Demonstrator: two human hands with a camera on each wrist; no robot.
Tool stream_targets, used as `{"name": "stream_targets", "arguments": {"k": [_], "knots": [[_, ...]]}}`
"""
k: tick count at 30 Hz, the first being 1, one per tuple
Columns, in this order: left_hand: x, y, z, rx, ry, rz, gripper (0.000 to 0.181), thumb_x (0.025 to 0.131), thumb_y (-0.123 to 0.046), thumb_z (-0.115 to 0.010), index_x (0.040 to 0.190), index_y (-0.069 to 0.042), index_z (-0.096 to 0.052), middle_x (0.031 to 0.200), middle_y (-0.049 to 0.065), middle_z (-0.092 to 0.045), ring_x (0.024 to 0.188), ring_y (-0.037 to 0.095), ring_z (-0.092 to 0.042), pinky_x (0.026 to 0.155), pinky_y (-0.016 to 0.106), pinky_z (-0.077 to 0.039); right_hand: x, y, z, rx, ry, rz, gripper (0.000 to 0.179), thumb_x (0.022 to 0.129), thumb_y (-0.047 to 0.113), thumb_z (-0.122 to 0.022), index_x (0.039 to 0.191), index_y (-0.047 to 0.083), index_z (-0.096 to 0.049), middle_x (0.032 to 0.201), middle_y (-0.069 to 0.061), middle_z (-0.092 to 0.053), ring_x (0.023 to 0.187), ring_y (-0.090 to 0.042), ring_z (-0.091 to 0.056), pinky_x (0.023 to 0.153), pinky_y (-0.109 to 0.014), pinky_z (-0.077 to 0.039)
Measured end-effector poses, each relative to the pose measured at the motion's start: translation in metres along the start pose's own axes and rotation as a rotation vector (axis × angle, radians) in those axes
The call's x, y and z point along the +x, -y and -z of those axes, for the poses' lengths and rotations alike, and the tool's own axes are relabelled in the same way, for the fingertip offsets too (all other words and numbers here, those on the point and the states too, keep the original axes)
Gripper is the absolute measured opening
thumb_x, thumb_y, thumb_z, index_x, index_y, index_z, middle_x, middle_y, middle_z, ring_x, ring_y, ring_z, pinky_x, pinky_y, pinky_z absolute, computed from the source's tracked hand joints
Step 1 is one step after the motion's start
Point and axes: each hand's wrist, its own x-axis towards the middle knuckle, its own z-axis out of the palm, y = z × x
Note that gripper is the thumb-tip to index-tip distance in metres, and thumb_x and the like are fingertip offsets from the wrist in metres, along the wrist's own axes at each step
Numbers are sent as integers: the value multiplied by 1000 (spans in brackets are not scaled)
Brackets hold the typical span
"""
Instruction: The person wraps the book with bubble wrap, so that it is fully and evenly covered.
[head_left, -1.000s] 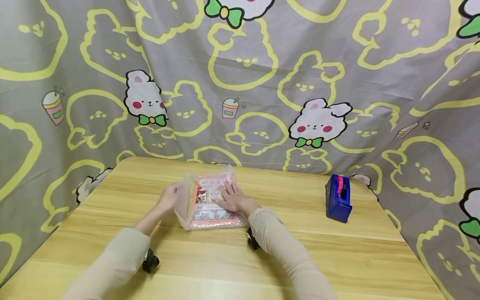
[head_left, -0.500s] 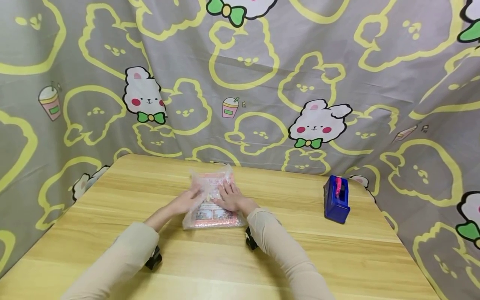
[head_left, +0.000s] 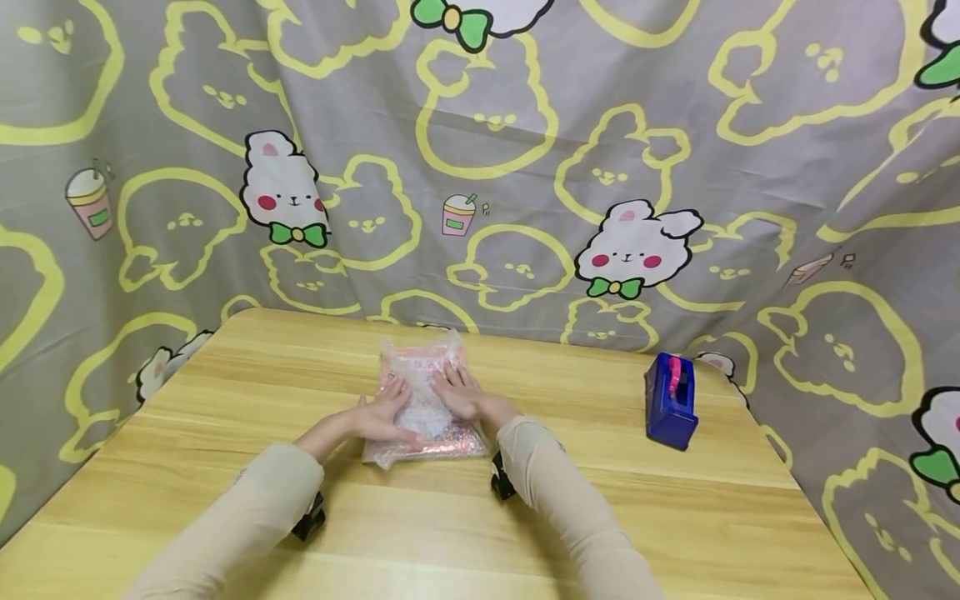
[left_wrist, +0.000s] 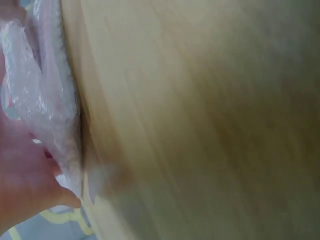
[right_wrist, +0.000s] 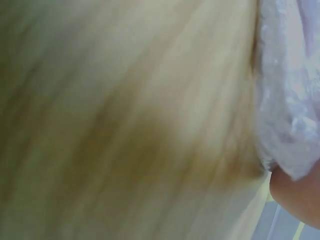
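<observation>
Left hand [head_left: 384, 412] has swung inward, bringing a bubble wrap [head_left: 423, 396] flap over the printed item [head_left: 450, 440], flat on the desk [head_left: 600, 500] beneath both hands; its fingers lie spread, the right hand's [head_left: 463, 395] likewise, so that side looks folded

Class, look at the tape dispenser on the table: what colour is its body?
The tape dispenser's body is blue, best seen in the head view.
</observation>
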Motion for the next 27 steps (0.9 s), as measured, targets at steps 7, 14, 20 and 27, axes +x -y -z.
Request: {"name": "stream_targets", "arguments": {"k": [7, 14, 20, 27], "knots": [[3, -5, 2, 32, -5, 16, 103, 76, -53, -64, 142, 7, -13, 147, 30, 4, 135, 44, 3, 97, 70, 5, 1, -1, 7, -95, 38, 42, 69, 96, 48, -28, 147, 11, -2, 151, -14, 14, 137, -31, 16, 111, -46, 3], [10, 6, 16, 102, -204, 16, 69, 80, -31, -66, 131, 9, -40, 136, 30, -36, 126, 48, -29, 90, 78, -5, -8, -2, 5, -61, 59, 79, 74, 94, 46, -38, 147, 10, -2, 151, -16, 13, 137, -33, 15, 111, -49, 1], [25, 14, 25, 68, -212, 108, 94, 82, -37, -65, 140, 12, -11, 146, 32, -9, 134, 46, -10, 94, 75, -3, -8, -3, 5, -58, 58, 77, 75, 93, 47, -39, 147, 12, 0, 151, -13, 14, 137, -31, 16, 111, -48, 1], [40, 18, 23, 111, -144, 122, 103, 79, -49, -63, 143, 8, -5, 148, 28, 4, 134, 47, -2, 95, 74, -4, -7, -2, 6, -68, 65, 60, 75, 93, 49, -39, 147, 13, -1, 151, -11, 15, 137, -29, 17, 111, -47, 1]]}}
